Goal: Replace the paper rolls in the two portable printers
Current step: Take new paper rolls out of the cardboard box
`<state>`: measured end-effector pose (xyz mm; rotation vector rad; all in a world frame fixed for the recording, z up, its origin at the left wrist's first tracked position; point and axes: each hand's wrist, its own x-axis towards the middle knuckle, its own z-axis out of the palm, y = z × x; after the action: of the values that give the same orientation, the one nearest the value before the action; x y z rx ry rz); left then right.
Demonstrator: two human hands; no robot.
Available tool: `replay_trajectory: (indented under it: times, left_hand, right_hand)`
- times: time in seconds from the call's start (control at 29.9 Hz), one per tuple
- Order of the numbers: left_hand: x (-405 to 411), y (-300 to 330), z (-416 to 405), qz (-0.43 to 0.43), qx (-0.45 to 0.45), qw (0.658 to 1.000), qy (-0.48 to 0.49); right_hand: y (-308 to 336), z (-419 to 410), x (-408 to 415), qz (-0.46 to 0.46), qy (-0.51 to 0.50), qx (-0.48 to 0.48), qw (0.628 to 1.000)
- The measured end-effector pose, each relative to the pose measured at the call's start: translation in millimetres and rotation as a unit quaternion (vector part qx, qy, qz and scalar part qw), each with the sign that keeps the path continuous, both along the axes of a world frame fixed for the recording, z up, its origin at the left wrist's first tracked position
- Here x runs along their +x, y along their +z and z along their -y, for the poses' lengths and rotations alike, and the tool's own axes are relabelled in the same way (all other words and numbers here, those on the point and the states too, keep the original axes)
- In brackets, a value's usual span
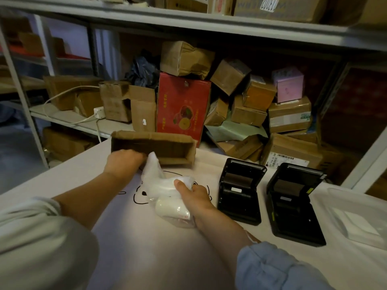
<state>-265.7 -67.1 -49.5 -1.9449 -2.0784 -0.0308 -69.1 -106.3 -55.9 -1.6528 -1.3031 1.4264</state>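
Note:
Two black portable printers stand open on the white table, one [238, 191] nearer the middle and one [293, 206] to its right; both lids are raised. A clear plastic bag [159, 183] of white paper rolls lies left of them, with one roll [173, 210] showing at its near end. My right hand [194, 195] grips the bag around its middle. My left hand [123, 160] pinches the bag's upper end beside an open cardboard box [173, 147] lying on its side.
A clear plastic tray [356, 216] sits at the table's right edge. Behind the table, metal shelves hold piled cardboard boxes, a red carton [182, 105] and a white power strip [99, 113] with cables.

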Motion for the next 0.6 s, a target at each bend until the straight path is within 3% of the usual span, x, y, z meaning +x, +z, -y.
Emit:
replay_trajectory:
  times: [0.13,0.4,0.5,0.6]
  left_hand:
    - [-4,41,12,0.033,0.149,0.988,0.004]
    - [-5,39,22,0.026,0.099,0.995,-0.018]
    - [-3,33,31,0.030,0.160,0.983,-0.079]
    - [14,30,48,0.029,0.236,0.951,-0.196]
  right_hand:
    - [13,7,2,-0.029,-0.008,0.015,0.999]
    - [2,19,-19,0.021,0.057,0.008,0.998]
    - [2,14,-20,0.059,0.082,0.018,0.995]
    - [9,11,-18,0.061,0.109,-0.014,0.992]
